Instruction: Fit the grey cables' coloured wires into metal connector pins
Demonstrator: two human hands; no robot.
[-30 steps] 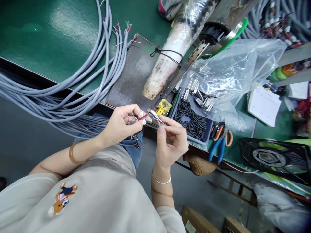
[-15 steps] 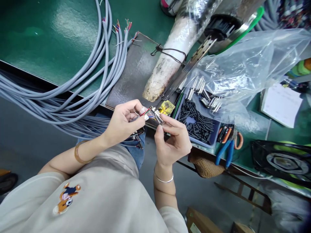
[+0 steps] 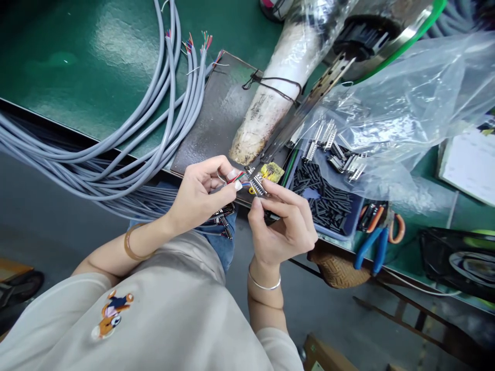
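My left hand is closed, thumb against forefinger, on a bundle of thin coloured wires; red, green and blue ones show. Their tips reach toward a metal multi-pin connector with a row of solder cups. On its other side, my right hand has its forefinger and thumb at the connector's near end; a thin wire shows by the thumb tip. Just beyond lies a yellow sponge. The tip of a soldering iron comes down near the connector. More wired connectors lie on my lap, partly hidden by my left hand.
Grey cables loop over the green table at left. A white wrapped tube angles down over a dark board. At right: a blue bin of black sleeves, connectors under a plastic bag, blue-handled pliers, a black fan.
The view has shifted slightly, so most things sit a little farther right. Both hands stay by the connector, and my right hand's fingers have shifted a little around its near end.
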